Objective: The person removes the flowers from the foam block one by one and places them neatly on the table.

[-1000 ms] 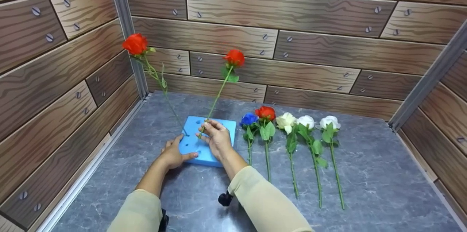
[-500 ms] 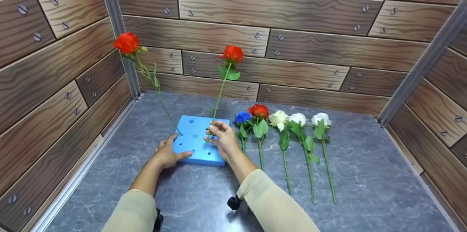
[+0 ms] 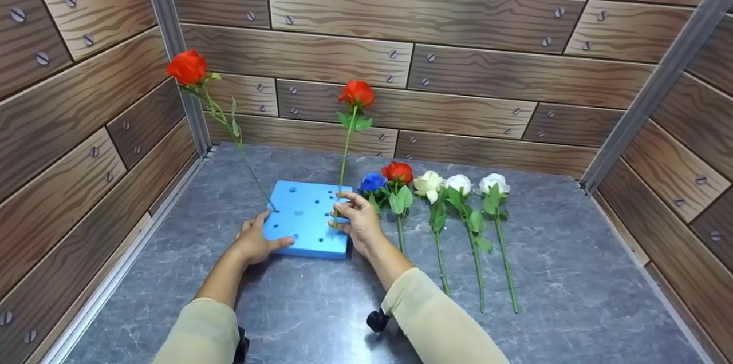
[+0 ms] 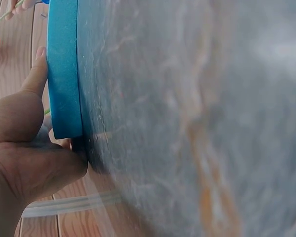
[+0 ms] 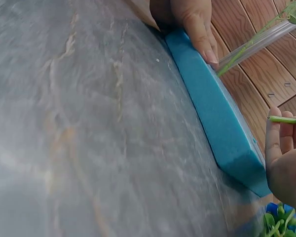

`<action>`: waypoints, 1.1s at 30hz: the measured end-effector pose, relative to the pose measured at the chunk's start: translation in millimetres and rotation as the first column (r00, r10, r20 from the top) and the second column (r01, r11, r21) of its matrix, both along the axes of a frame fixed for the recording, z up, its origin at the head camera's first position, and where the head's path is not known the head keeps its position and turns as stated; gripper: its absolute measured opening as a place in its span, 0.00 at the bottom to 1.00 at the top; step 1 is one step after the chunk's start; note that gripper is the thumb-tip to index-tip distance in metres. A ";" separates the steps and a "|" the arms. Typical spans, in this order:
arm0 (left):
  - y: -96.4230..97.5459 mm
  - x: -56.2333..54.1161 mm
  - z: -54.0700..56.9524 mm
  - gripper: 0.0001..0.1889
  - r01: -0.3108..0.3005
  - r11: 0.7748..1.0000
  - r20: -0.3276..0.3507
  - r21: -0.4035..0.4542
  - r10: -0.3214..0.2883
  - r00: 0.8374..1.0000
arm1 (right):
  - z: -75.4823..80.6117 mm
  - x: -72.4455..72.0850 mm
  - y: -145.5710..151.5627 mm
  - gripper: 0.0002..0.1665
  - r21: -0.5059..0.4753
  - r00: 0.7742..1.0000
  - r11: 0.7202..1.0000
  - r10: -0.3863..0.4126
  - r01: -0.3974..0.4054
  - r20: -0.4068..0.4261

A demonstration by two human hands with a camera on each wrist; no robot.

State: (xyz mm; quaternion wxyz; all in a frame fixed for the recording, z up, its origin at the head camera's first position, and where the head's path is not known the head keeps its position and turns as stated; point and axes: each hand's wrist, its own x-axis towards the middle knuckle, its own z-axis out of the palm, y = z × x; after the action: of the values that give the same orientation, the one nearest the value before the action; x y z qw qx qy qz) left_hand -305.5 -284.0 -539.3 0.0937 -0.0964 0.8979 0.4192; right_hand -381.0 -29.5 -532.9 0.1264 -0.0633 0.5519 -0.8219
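Note:
A blue foam block with several holes lies flat on the table. My left hand holds its near left corner, thumb over the top and fingers along the left side. A red rose stands in a hole near the left edge, leaning left. My right hand pinches the stem of another red rose, bloom up, over the block's right side. In the right wrist view the cut end of that stem shows between the fingers, apart from the block.
Right of the block lie a blue rose, a red rose, a cream rose and white roses, stems toward me. Wood-patterned walls enclose the grey marbled table at the back and sides.
The right hand has moved the red rose toward the block's right edge, and its stem stands more upright. The left hand stays on the block. The whole view has shifted slightly.

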 end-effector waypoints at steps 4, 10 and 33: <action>0.0 1.3 0.9 0.60 0.007 1.000 -0.002 -0.002 -0.007 1.000 | -0.7 2.0 8.7 0.15 0.026 1.000 1.000 0.012 -0.012 0.002; 0.9 2.7 1.8 0.60 0.010 1.000 0.000 -0.010 -0.010 1.000 | 1.4 6.1 21.7 0.21 0.043 1.000 0.999 0.023 -0.023 0.012; -1.5 1.1 2.1 0.62 0.040 0.999 0.020 -0.009 -0.040 0.999 | 2.4 27.4 75.8 0.19 0.123 1.000 0.992 -0.010 0.011 -0.009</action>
State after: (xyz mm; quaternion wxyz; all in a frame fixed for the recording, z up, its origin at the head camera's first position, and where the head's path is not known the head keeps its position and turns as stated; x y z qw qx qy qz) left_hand -304.4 -285.5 -537.3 0.1103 -0.0831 0.9006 0.4121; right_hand -353.6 46.4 -530.5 0.1235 -0.0561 0.6022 -0.7867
